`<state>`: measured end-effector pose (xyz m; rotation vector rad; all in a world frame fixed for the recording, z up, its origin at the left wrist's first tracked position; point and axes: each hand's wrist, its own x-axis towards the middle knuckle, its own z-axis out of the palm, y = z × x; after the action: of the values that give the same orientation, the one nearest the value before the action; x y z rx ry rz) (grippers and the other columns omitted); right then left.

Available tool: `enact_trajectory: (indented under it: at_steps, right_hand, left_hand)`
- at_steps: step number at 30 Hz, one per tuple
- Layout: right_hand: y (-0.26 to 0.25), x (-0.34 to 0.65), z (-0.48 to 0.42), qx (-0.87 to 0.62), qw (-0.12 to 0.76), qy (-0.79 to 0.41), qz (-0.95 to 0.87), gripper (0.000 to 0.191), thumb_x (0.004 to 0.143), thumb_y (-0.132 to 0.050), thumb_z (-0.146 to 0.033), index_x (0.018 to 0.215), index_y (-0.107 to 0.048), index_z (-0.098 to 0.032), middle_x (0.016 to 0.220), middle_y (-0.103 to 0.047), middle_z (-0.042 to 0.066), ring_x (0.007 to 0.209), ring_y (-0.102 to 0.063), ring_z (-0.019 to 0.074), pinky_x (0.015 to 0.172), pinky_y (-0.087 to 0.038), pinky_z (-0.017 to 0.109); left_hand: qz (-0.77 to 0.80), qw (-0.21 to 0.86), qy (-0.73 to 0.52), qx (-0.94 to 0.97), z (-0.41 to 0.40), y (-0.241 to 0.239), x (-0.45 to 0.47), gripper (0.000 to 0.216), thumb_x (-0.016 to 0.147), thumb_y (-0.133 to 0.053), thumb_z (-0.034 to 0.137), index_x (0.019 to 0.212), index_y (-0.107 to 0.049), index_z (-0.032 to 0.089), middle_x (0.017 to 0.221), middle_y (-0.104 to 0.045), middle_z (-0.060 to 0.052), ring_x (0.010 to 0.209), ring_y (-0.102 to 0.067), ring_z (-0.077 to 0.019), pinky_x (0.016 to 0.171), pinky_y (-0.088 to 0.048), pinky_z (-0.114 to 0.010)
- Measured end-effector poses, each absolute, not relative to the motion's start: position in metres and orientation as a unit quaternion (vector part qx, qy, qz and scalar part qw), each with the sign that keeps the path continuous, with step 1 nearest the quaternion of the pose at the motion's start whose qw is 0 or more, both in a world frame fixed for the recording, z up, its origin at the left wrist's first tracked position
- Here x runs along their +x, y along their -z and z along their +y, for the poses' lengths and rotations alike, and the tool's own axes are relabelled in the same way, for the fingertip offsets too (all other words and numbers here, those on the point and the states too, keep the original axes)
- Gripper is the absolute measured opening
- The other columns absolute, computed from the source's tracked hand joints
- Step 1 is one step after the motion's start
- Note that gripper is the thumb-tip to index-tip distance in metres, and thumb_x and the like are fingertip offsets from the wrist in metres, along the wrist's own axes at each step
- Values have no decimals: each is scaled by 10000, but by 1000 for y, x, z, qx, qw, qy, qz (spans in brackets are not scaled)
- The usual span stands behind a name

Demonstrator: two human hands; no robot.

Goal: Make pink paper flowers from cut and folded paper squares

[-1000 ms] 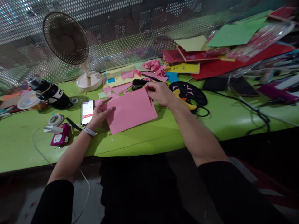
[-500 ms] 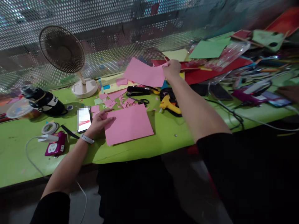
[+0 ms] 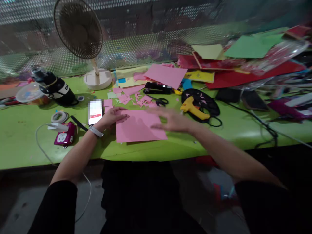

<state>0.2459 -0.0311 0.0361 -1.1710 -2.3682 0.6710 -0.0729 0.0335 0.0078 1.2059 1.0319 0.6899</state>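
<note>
A pink sheet of paper (image 3: 136, 130) lies near the front of the green table. My left hand (image 3: 112, 117) grips its left edge, thumb on top and the fingers partly hidden behind. Over the sheet's right side is my right hand (image 3: 172, 119), blurred by motion, fingers spread and holding nothing; whether it touches the paper I cannot tell. A second pink sheet (image 3: 167, 75) rests farther back. Between the two sheets are pink paper scraps (image 3: 140, 99), black scissors (image 3: 161, 101) and a black stapler (image 3: 158, 87).
A yellow glue gun (image 3: 193, 109) sits on a black tray (image 3: 213, 105) at right. On the left are a lit phone (image 3: 95, 112), a purple power adapter (image 3: 65, 134), a tape roll (image 3: 59, 117), a black bottle (image 3: 57, 88) and a fan (image 3: 79, 29). Coloured paper (image 3: 253, 47) is piled back right.
My right hand has let go of the second pink sheet at the back and come down over the near one. My left hand still holds the near sheet. The view has shifted.
</note>
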Motion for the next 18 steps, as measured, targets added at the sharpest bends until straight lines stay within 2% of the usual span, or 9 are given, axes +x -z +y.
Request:
enact_trajectory:
  at_steps: [2,3,4,7,11,12,14,16,18]
  right_hand:
    - [-18,226,-70,-336,170,-197,-905,933,847,-817,-553,1645,-452,-235,1702,-410,130,1568,-405,358,1276,-379,570]
    - [-11,220,-82,-332,163,-164,-914,907,874,-804,-495,1650,-441,-196,1701,-394,157,1574,-392,367,1283,-364,583]
    - [-5,217,-89,-332,160,-138,-919,772,924,-758,-382,1621,-489,-190,1666,-450,158,1546,-444,355,1275,-380,579]
    - [3,221,-87,-331,152,-138,-921,492,953,-596,-114,1423,-703,-216,1453,-683,116,1335,-675,293,1165,-531,513]
    - [-9,233,-67,-393,142,-190,-889,403,979,-537,-137,1238,-809,-281,1239,-801,62,1066,-793,272,958,-645,465]
    - [-14,234,-63,-405,133,-195,-883,379,988,-546,-169,1221,-815,-299,1223,-807,52,1044,-794,272,941,-645,464]
    - [-21,233,-58,-413,118,-197,-881,331,979,-587,-218,1194,-823,-308,1226,-806,54,1076,-780,291,966,-627,479]
    - [-26,231,-55,-405,111,-199,-886,302,970,-609,-247,1174,-828,-280,1215,-805,85,1120,-760,322,999,-605,504]
    - [-27,232,-54,-385,109,-212,-892,301,991,-593,-289,1176,-826,-241,1199,-803,121,1126,-750,335,1009,-592,513]
  left_hand:
    - [464,652,-258,541,33,-8,-72,467,711,-973,336,1098,-754,192,924,-806,-90,784,-750,-198,810,-645,-446]
    - [464,659,-255,534,33,-8,-72,475,690,-984,345,1076,-753,196,944,-808,-92,765,-740,-194,780,-639,-440]
    - [462,662,-249,534,33,-8,-72,486,673,-992,363,1062,-750,199,938,-804,-89,749,-733,-193,754,-631,-434]
    - [461,627,-212,592,31,-10,-72,493,716,-959,453,1087,-754,201,858,-774,-83,706,-717,-206,705,-601,-430]
    - [500,385,-226,742,21,-28,-71,613,792,-885,538,1275,-745,188,726,-709,-62,705,-696,-229,746,-568,-414]
    - [501,316,-265,761,17,-37,-70,640,802,-867,558,1305,-735,184,794,-735,-75,767,-708,-235,791,-565,-407]
    - [459,249,-304,797,5,-56,-67,612,856,-794,598,1296,-742,175,1120,-775,-134,1041,-715,-273,941,-550,-404]
    - [379,310,-211,846,-7,-72,-64,626,840,-787,629,1293,-749,199,1293,-756,-126,1159,-704,-297,996,-543,-401]
    - [308,370,-67,874,-16,-77,-60,687,728,-874,634,1289,-759,255,1280,-772,-95,1154,-721,-307,983,-548,-373]
